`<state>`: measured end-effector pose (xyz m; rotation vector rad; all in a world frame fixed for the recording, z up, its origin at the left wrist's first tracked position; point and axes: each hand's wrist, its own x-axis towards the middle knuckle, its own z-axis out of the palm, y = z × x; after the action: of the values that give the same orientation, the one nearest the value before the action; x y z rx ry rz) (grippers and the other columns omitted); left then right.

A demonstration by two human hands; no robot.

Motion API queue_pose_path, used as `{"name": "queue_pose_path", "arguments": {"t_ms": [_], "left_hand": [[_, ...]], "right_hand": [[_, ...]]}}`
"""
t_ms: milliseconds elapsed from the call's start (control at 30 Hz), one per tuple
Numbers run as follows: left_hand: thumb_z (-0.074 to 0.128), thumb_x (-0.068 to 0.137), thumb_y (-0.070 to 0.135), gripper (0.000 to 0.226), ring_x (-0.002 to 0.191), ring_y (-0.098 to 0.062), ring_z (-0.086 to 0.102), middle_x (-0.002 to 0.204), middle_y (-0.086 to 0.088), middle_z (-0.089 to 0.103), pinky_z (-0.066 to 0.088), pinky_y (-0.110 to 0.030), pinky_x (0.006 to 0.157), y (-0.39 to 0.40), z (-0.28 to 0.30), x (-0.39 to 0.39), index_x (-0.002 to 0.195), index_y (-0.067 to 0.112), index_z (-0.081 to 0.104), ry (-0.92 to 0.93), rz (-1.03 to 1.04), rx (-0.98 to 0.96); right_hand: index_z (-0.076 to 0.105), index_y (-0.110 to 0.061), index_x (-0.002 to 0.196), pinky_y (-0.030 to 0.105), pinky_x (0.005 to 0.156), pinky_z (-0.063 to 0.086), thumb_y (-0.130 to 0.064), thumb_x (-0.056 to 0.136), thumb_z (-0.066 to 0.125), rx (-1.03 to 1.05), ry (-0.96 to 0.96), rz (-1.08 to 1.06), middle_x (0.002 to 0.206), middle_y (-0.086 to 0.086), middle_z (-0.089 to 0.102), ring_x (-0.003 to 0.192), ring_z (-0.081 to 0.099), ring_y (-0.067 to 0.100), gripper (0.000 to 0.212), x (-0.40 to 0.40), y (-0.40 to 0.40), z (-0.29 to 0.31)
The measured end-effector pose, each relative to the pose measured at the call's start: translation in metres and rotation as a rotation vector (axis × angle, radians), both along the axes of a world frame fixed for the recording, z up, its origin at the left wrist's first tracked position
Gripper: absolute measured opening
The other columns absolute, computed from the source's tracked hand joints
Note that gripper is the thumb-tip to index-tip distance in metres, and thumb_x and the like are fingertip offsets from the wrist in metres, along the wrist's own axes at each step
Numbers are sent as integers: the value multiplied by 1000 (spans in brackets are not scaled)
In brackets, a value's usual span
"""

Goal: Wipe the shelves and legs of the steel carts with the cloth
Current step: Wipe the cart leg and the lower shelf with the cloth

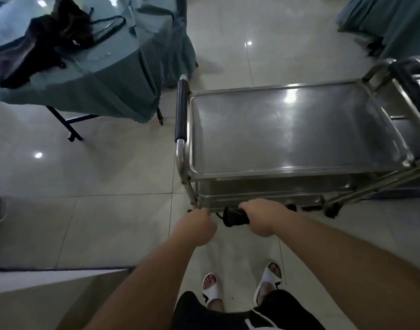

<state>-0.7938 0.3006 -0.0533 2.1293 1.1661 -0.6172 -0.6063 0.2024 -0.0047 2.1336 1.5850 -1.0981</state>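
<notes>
So the steel cart (292, 129) sits right ahead, top shelf bare, with a second cart (416, 91) jammed against its far right end. Open tile floor (85, 210) on the left, up to the draped table (104, 75). Right hand (261, 216) is fisted around a dark cloth (234, 216) at the cart's near bottom edge; left hand (195, 226) is curled shut by the near-left leg (188, 186), can't tell if it's actually gripping it.

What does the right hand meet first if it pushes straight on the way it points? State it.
Probably the steel cart's lower shelf edge, directly beyond the right hand, which grips a dark cloth. Depth is unclear, so it may already touch.
</notes>
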Motion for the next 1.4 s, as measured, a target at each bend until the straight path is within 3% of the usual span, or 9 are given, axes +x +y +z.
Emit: {"name": "queue_pose_path", "arguments": {"t_ms": [133, 300, 600, 833, 967, 1033, 1167, 1267, 1400], "left_hand": [[51, 100, 38, 48, 126, -31, 60, 144, -9, 59, 51, -41, 101, -2, -24, -12, 145, 19, 55, 30, 44, -20], [52, 101, 39, 55, 129, -29, 59, 149, -6, 57, 51, -39, 101, -2, -45, -12, 152, 19, 50, 43, 208, -71], [52, 102, 38, 55, 123, -28, 62, 149, -5, 57, 54, -38, 97, 7, -104, 0, 154, 22, 47, 45, 384, -78], [58, 98, 35, 66, 127, -29, 59, 157, -3, 47, 55, -50, 102, 54, -201, 5, 159, 23, 37, -104, 620, -37], [63, 98, 50, 78, 138, -27, 50, 163, -3, 40, 44, -33, 102, 86, -270, 7, 162, 20, 32, -201, 759, 92], [66, 96, 56, 70, 132, -18, 52, 152, 2, 49, 39, -29, 98, 98, -298, 11, 155, 25, 44, -324, 792, 148], [70, 95, 49, 16, 100, -1, 64, 104, 21, 66, 50, -22, 82, 121, -333, 28, 107, 44, 61, -751, 909, 232], [64, 96, 43, 4, 87, 0, 67, 89, 16, 71, 55, -25, 77, 133, -352, 36, 95, 41, 68, -915, 823, 358], [62, 90, 36, 17, 64, -2, 60, 68, 15, 64, 52, -22, 60, 140, -376, 42, 73, 40, 63, -1097, 832, 450]], "right_hand": [[51, -33, 108, 36, 71, 45, -13, 91, 61, 26, 11, -14, 88, -7, 53, 79, 55, 15, 28, -10, -1, -31], [54, -28, 129, 38, 74, 50, -14, 93, 61, 63, 4, -92, 94, -3, 55, 86, 59, 23, 40, 3, 3, -68], [53, -28, 130, 37, 69, 48, -15, 93, 61, 105, 50, -223, 103, 2, 60, 88, 58, 26, 40, 29, 20, -156], [49, -30, 143, 47, 90, 57, -15, 93, 56, 4, 128, -268, 114, 7, 65, 100, 64, 31, 53, 23, 69, -251], [53, -30, 137, 46, 92, 54, -14, 94, 54, 175, 162, -310, 127, 6, 64, 111, 62, 33, 46, 16, 105, -311], [54, -26, 135, 45, 90, 53, -12, 90, 56, 346, 148, -295, 130, 4, 62, 114, 61, 34, 47, 15, 123, -337], [58, -23, 131, 43, 92, 51, -12, 87, 61, 665, 80, -244, 130, -2, 64, 116, 59, 30, 45, 9, 160, -378], [57, -24, 132, 43, 96, 50, -17, 92, 64, 778, 110, -173, 131, -4, 64, 117, 58, 26, 41, 1, 178, -409], [58, -23, 129, 45, 101, 50, -42, 95, 55, 801, 248, -48, 127, -4, 65, 118, 59, 22, 39, -15, 187, -439]]}}
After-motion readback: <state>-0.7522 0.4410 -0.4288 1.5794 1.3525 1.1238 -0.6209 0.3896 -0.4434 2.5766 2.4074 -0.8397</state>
